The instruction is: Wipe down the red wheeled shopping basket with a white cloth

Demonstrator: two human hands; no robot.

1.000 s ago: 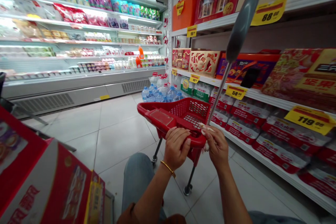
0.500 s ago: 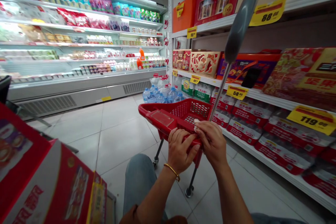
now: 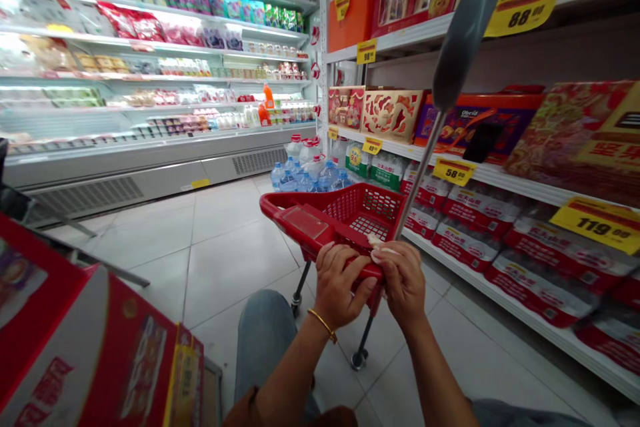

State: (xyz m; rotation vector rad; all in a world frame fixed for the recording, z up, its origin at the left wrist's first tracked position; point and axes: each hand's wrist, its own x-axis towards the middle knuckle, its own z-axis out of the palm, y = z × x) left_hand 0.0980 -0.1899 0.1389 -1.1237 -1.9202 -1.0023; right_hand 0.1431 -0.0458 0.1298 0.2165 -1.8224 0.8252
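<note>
Your left hand (image 3: 344,283) curls round the red basket (image 3: 305,221); your right hand (image 3: 406,283) pinches a white scrap (image 3: 381,249) that slack fingers could drop.

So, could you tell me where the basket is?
The red basket stands centre in the head view, held by the left hand and right hand, beside the water shelves.

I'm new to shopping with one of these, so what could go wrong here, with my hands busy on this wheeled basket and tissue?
The wheeled red basket might roll, since it stands on casters and your left hand and right hand are both occupied. The white tissue could drop into it or onto the tiled floor. The long tilted pole might catch the shelved water packs if the basket swings right.
</note>
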